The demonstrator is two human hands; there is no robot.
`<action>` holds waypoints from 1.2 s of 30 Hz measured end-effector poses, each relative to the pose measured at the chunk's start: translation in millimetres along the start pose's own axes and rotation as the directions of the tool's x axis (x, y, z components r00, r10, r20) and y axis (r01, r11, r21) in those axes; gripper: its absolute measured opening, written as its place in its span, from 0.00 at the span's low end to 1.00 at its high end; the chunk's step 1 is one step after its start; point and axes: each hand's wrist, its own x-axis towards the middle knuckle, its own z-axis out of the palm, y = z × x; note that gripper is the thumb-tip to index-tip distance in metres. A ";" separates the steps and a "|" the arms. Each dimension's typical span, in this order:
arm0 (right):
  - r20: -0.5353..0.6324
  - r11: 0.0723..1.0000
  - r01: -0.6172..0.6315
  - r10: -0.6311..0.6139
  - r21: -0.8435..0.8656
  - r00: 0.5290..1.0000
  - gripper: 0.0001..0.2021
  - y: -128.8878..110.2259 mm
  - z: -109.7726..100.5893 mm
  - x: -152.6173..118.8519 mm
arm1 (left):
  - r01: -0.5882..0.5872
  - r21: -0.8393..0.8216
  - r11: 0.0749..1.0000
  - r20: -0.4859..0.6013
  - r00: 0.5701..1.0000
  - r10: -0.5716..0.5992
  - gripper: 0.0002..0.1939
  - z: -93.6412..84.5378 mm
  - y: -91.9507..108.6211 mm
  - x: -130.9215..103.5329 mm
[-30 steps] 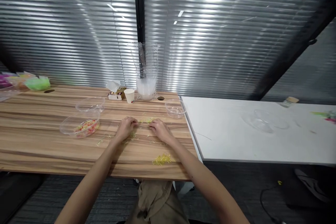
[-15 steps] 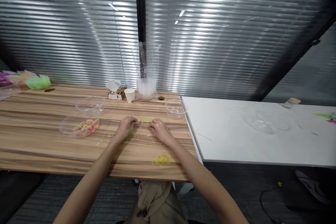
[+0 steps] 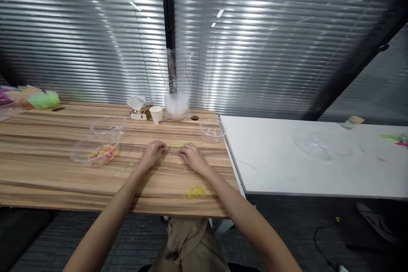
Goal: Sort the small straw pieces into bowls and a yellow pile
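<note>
My left hand (image 3: 154,153) rests low over the wooden table (image 3: 47,170), its fingers curled and the fingertips pinched together. Facing it, my right hand (image 3: 192,157) has bent fingers with the tips pressed down. Whatever the fingertips hold is too small to make out. Between the two hands lie small yellow-green pieces (image 3: 175,145), like short bits of thin tube. More pale pieces (image 3: 161,164) are scattered just in front of my left hand. A pile of yellow pieces (image 3: 195,192) sits nearer the table's front edge, beside my right forearm.
To the left, a clear bowl (image 3: 78,153) holds red, orange and yellow pieces; another clear bowl (image 3: 108,124) stands behind it. A third clear bowl (image 3: 213,131) is at the right edge. Farther back are a tissue box (image 3: 140,114), paper cup (image 3: 156,115) and bagged bowls (image 3: 177,106). A white table (image 3: 270,161) adjoins.
The camera view has shifted slightly. Both hands stay in nearly the same place over the small yellow-green pieces.
</note>
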 end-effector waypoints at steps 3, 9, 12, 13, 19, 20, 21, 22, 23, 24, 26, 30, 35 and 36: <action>0.004 1.000 0.010 -0.010 0.009 1.000 0.07 1.1 1.0 0.1 | -0.010 0.001 1.000 0.001 1.000 0.010 0.09 0.0 -0.3 -0.3; 0.010 0.999 0.036 -0.037 0.031 0.999 0.08 1.3 0.4 -0.6 | -0.014 0.005 1.000 -0.006 1.000 0.014 0.09 1.2 -2.8 -0.5; 0.009 0.998 0.042 -0.043 0.041 0.999 0.08 1.4 0.7 -0.8 | -0.007 0.006 1.000 -0.002 1.000 0.007 0.08 1.3 -2.8 -0.1; 0.008 0.998 0.043 -0.044 0.043 0.999 0.08 1.6 1.1 -0.8 | -0.004 0.006 1.000 0.000 1.000 0.004 0.08 1.2 -2.6 0.1; 0.010 0.998 0.038 -0.039 0.053 0.999 0.08 1.9 4.0 0.3 | 0.002 0.009 1.000 0.018 1.000 -0.002 0.08 0.5 -1.1 0.7; 0.009 0.998 0.038 -0.039 0.054 0.999 0.08 1.5 4.0 0.3 | 0.001 0.009 1.000 0.019 1.000 -0.001 0.08 0.4 -1.1 0.6; 0.009 0.998 0.038 -0.039 0.055 0.999 0.08 1.0 3.8 0.3 | 0.000 0.009 1.000 0.020 1.000 0.000 0.08 0.4 -1.1 0.5; 0.009 0.998 0.039 -0.039 0.057 0.999 0.07 0.3 3.2 0.3 | -0.001 0.009 1.000 0.021 1.000 0.001 0.08 0.3 -1.2 0.4; 0.009 0.998 0.039 -0.039 0.059 0.999 0.07 -0.5 2.4 0.2 | -0.002 0.008 1.000 0.021 1.000 0.002 0.09 0.3 -1.3 0.2; 0.009 0.997 0.038 -0.039 0.061 0.999 0.07 -1.4 1.4 0.1 | -0.002 0.007 1.000 0.022 1.000 0.002 0.09 0.3 -1.4 0.1; 0.008 0.997 0.036 -0.037 0.068 0.999 0.07 -2.9 -0.7 -0.2 | 0.000 0.007 1.000 0.023 1.000 0.000 0.09 0.5 -1.5 -0.2; 0.009 0.996 0.030 -0.030 0.081 0.999 0.06 -3.9 -2.9 -0.7 | 0.002 0.008 1.000 0.030 1.000 -0.002 0.10 0.5 -1.2 -0.2; 0.005 0.996 0.024 -0.024 0.083 1.000 0.06 -2.4 -0.8 -0.4 | -0.009 0.007 1.000 0.040 0.999 0.009 0.09 0.2 -0.9 0.6; 0.004 0.996 0.023 -0.024 0.082 1.000 0.06 -2.1 -0.3 -0.3 | -0.011 0.007 1.000 0.042 0.999 0.011 0.09 0.3 -1.2 0.7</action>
